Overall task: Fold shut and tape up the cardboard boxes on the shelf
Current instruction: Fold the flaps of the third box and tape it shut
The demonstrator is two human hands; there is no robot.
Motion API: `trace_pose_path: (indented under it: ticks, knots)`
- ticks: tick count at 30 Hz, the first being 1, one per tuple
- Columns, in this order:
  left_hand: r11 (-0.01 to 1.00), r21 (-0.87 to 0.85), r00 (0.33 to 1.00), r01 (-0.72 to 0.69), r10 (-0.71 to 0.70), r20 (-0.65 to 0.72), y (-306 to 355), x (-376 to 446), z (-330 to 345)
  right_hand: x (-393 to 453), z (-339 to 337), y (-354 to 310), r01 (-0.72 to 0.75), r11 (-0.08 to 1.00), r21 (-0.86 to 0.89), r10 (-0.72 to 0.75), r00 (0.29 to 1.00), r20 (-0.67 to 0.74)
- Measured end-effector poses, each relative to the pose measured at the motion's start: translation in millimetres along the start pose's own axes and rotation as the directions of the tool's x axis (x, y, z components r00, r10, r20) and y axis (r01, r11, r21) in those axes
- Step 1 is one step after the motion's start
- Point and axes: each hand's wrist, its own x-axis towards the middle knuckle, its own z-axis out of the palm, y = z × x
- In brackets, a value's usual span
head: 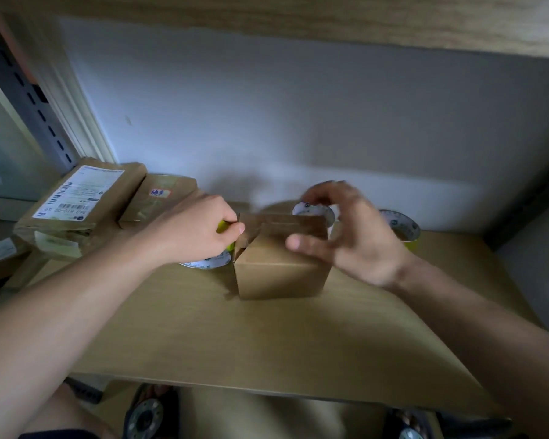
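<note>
A small brown cardboard box (279, 270) stands in the middle of the wooden shelf (267, 337), its top flaps partly raised. My left hand (200, 232) is at the box's left top corner, thumb and fingers pinching the left flap, with a tape roll (208, 261) under the hand. My right hand (346, 236) hovers over the box's right top side, fingers spread and curved, motion-blurred, gripping nothing that I can see. Two more tape rolls stand behind the box: one (313, 210) at the back, one (401, 228) to the right.
Two taped brown parcels lie at the back left: a larger one with a white shipping label (76, 207) and a smaller one with a red-marked sticker (162, 198). A grey wall rises behind, an upper shelf board runs overhead. Feet in sandals show below the shelf edge.
</note>
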Motion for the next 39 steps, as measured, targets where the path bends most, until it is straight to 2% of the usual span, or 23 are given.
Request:
trace_pose_path:
  ticks: [2, 4, 6, 9, 12, 14, 18, 21, 25, 29, 34, 39]
  knots:
    - [1.0, -0.007, 1.0, 0.005, -0.005, -0.018, 2, 2, 0, 3, 12, -19, 0.07, 0.972, -0.224, -0.032, 0.985, 0.17]
    - [1.0, -0.015, 1.0, 0.015, -0.015, -0.016, 4, 2, 0, 12, 27, -33, 0.14, 0.912, -0.385, -0.044, 0.968, 0.246]
    - [1.0, -0.006, 1.0, 0.026, -0.026, -0.004, 9, 3, -2, 23, 38, -39, 0.174, 0.86, -0.479, -0.028, 0.955, 0.295]
    - [0.999, -0.052, 1.0, 0.015, -0.015, 0.004, 12, 4, 0, 35, 44, -41, 0.158, 0.836, -0.525, 0.049, 0.932, 0.36]
    - [0.994, -0.104, 0.998, -0.041, 0.045, 0.036, 0, 2, -1, 38, 46, -39, 0.172, 0.853, -0.493, 0.032, 0.925, 0.378]
    - [0.975, -0.212, 0.996, -0.068, 0.08, 0.047, -9, -2, -7, 37, 44, -35, 0.156, 0.877, -0.455, 0.018, 0.935, 0.355]
    - [0.916, -0.37, 0.988, -0.156, 0.153, -0.038, -15, -6, -16, 34, 31, -21, 0.097, 0.925, -0.366, 0.01, 0.96, 0.281]
    - [0.87, -0.464, 0.986, -0.165, 0.151, -0.068, -13, -5, -17, 29, 24, -15, 0.067, 0.96, -0.27, 0.004, 0.967, 0.253]
    - [0.927, -0.354, 0.992, -0.125, 0.105, -0.076, -11, -7, -24, 26, 15, -16, 0.045, 0.988, -0.148, -0.016, 0.982, 0.191]
    - [0.945, -0.316, 0.996, -0.082, 0.084, -0.009, -9, -6, -28, 21, 7, -15, 0.055, 0.996, -0.067, -0.045, 0.988, 0.148]
    - [0.96, -0.253, 0.992, -0.123, 0.123, -0.014, 2, 1, -36, 16, 1, -6, 0.054, 0.997, 0.053, -0.058, 0.995, 0.079]
    - [0.981, -0.129, 0.986, -0.146, 0.154, 0.056, 8, 1, -45, 12, 1, -2, 0.061, 0.982, 0.178, -0.072, 0.996, 0.058]
